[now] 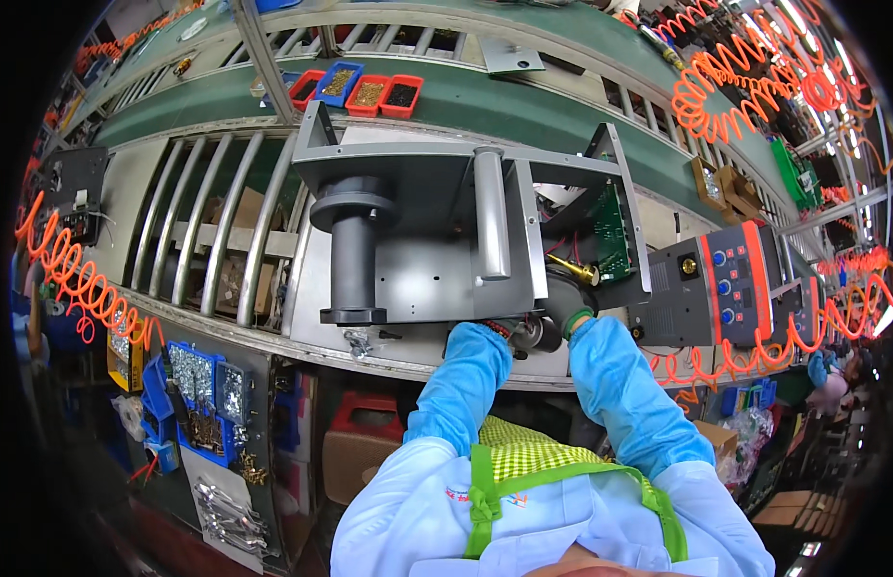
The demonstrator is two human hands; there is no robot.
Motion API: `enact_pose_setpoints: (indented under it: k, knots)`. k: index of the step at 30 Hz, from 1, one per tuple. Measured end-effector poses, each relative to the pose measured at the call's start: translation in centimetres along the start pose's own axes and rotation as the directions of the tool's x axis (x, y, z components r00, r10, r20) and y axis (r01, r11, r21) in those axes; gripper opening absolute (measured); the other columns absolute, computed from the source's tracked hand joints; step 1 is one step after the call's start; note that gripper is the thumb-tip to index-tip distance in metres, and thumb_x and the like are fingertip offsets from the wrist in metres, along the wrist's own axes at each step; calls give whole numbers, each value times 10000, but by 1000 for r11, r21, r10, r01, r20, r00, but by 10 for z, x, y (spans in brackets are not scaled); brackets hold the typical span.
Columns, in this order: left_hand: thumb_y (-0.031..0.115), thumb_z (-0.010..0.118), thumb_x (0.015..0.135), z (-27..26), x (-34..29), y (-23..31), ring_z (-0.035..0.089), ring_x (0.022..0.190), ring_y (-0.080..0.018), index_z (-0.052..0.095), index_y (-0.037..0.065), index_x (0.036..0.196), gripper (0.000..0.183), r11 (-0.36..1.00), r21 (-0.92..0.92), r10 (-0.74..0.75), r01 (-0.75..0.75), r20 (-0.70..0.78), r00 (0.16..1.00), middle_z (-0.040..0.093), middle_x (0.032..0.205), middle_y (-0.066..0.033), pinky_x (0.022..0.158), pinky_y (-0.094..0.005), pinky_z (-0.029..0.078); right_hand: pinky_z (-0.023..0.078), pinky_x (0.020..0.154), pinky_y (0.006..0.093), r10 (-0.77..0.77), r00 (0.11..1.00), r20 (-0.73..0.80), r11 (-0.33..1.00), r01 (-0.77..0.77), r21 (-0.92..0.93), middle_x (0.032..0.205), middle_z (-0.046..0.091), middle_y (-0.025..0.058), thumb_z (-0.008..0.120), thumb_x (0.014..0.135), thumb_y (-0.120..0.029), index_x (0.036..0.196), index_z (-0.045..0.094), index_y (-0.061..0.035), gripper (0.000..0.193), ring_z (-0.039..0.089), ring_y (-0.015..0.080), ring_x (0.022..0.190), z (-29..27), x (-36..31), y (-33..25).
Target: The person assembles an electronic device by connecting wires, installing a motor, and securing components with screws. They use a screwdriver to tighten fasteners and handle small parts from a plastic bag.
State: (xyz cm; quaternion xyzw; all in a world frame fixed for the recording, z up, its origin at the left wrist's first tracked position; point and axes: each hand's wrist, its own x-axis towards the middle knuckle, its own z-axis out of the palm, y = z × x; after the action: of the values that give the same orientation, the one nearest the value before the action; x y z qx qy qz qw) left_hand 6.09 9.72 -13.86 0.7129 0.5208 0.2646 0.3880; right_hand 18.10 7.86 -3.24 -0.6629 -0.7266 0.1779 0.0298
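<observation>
A dark grey sheet-metal housing (418,279) stands on the conveyor bench in front of me. Its left bay holds a black spool holder (353,255), and a grey cylinder (491,216) stands by the middle wall. In the right bay are a green circuit board (615,236), red wires and a brass fitting (583,273). My right hand (568,305), in a dark glove, reaches in at the near side of that bay, close to the fitting; its fingers are hidden. My left hand (501,328) is at the housing's near lower edge, mostly covered by it, beside a dark round part (540,335).
A finished-looking machine with a red-edged control panel (740,285) stands to the right. Metal rollers (216,226) lie to the left. Beyond the housing are small parts bins (368,94). Blue screw trays (197,375) sit at lower left. Orange coiled hoses (91,279) hang at both sides.
</observation>
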Motion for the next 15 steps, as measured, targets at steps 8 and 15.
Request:
enact_pose_setpoints:
  k: [8,15]
  knots:
    - [352,568,844,0,8,5,599,1034,-324,611,97,1115,375,1000,-25,-10,11,46,999,620,1104,-166,889,-441,472,491,809,412,-128,978,-164,988,141,66,955,669,174,563,837,-175,993,666,-38,232,631,333,909,16,8,11]
    - [366,570,846,-10,0,-4,597,1049,-321,612,94,1124,392,999,-38,-26,29,64,998,620,1123,-166,896,-436,470,491,774,486,91,994,-53,996,-90,27,876,618,209,591,810,-223,1043,580,-5,319,606,406,783,-54,-24,-72]
